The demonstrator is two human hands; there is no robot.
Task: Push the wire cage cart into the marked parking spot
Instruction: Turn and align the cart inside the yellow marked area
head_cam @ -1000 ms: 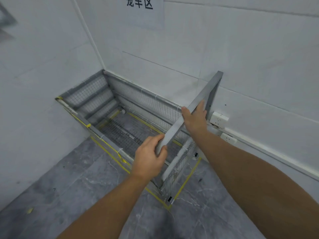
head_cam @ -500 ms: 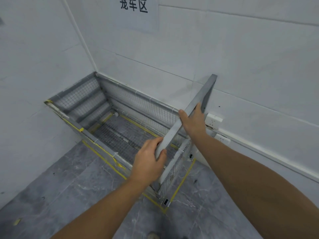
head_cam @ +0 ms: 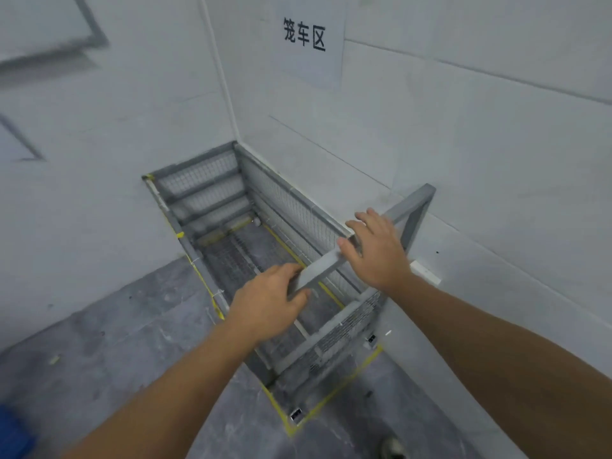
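Grey steel mesh forms the wire cage cart [head_cam: 212, 207], standing in the wall corner inside yellow floor tape [head_cam: 334, 395]. The left hand [head_cam: 268, 306] grasps its flat handle bar [head_cam: 318, 270]; the right hand [head_cam: 377, 246] lies on it, fingers loose.

I have a single view, from the camera worn on the head. It looks forward and steeply down into the room corner, over both forearms. The cart [head_cam: 265, 246] sits close below the lens, filling the middle of the frame; the left hand [head_cam: 268, 303] and right hand [head_cam: 377, 250] are nearer still. Above the cart the wall sign [head_cam: 306, 38] reaches the top edge. The wide angle bends the walls. No second view shares this.
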